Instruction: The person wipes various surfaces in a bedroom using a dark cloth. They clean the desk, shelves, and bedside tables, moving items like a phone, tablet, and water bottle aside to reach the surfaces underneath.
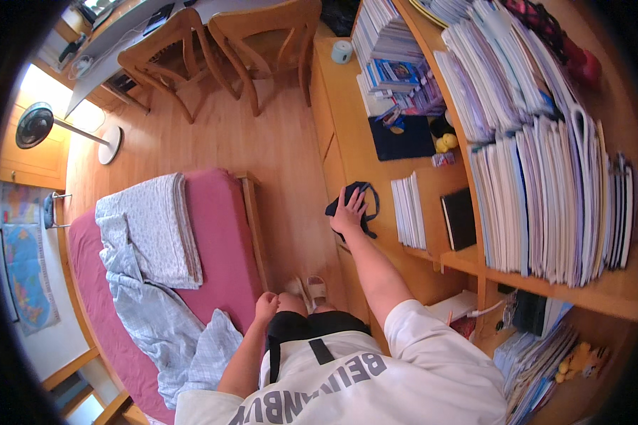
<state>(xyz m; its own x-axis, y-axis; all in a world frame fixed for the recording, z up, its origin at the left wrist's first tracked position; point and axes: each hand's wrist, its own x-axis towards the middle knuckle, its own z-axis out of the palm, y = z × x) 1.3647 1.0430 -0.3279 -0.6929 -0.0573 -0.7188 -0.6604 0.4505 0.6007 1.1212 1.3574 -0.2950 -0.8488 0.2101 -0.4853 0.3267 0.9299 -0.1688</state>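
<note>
My right hand [349, 212] reaches out over the wooden desktop [345, 117] and rests on a dark cloth item with a strap loop [373, 204], fingers spread; whether it grips the cloth cannot be told. Close to my thigh, beside the bed, my left hand [267, 306] hangs with its fingers loosely curled and nothing visible in it. Thin white booklets [408, 210] stand just right of the dark cloth. Farther back on the desktop lies a black mat [402, 138], with a yellow toy [446, 142] beside it.
At left is a bed with a pink sheet [223, 228], a folded blanket [149, 228] and a rumpled light-blue cloth [154, 313]. Packed shelves [553, 202] rise on the right. Two wooden chairs [266, 26] and a white-based fan [110, 145] stand farther off.
</note>
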